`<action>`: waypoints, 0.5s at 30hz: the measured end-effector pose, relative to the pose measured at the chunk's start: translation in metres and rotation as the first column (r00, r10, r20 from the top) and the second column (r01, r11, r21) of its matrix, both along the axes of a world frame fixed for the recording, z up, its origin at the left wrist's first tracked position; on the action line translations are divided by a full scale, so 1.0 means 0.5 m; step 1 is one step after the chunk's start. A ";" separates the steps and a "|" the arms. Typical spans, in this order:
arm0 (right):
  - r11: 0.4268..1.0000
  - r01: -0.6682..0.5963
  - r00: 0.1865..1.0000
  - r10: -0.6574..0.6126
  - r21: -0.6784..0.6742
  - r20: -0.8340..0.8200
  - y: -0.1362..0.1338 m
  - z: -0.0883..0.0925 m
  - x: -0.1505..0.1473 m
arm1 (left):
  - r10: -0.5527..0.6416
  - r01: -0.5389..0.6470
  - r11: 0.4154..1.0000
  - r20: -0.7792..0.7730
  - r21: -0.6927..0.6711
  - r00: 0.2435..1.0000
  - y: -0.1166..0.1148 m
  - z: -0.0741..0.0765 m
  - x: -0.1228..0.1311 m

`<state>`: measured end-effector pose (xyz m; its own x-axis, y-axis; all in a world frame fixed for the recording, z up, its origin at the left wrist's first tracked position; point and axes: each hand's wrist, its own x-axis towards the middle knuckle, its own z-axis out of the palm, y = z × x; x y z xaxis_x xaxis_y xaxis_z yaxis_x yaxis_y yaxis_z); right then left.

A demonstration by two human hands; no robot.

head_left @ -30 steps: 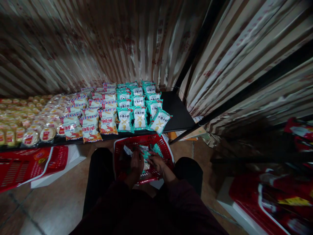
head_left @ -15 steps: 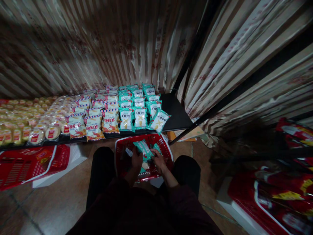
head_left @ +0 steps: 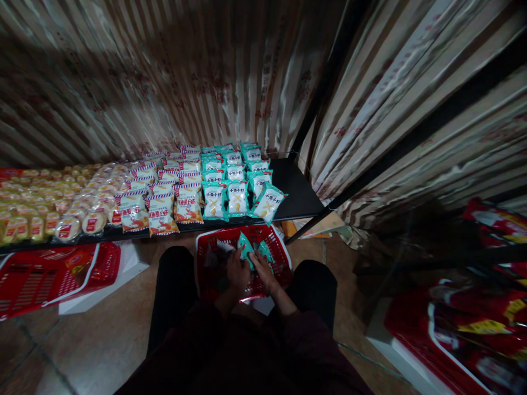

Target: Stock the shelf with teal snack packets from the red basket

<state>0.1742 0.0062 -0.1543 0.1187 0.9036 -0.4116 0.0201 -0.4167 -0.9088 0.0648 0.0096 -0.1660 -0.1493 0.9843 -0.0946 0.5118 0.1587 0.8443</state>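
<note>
Between my two hands, over the red plastic basket (head_left: 284, 258), a teal snack bag (head_left: 246, 247) stands on edge. My left hand (head_left: 239, 269) presses its left side with the fingers closed around it. Along the bag's right side lies my right hand (head_left: 263, 269), its fingers closed against it. Another teal bag (head_left: 265, 251) rests in the basket to the right of my hands. A crinkled pale wrapper (head_left: 225, 246) shows at the basket's left, though the deeper contents are dark.
On the black shelf (head_left: 294, 189) ahead stand rows of teal-and-white bags (head_left: 237, 197), striped snack bags (head_left: 161, 214) and round wrapped cakes (head_left: 94, 222). A red basket (head_left: 37, 280) is at left, another (head_left: 405, 323) at right. A slanting black post (head_left: 346, 195) crosses on the right.
The teal bag has turned from lying broad side up to standing on edge, and my hands have come closer together around it. The shelf rows look the same.
</note>
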 end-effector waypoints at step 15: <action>0.960 0.128 0.927 -0.205 -0.250 -0.315 -0.011 0.002 0.001 | 0.112 -0.112 0.991 0.001 -0.073 0.994 -0.008 -0.001 -0.009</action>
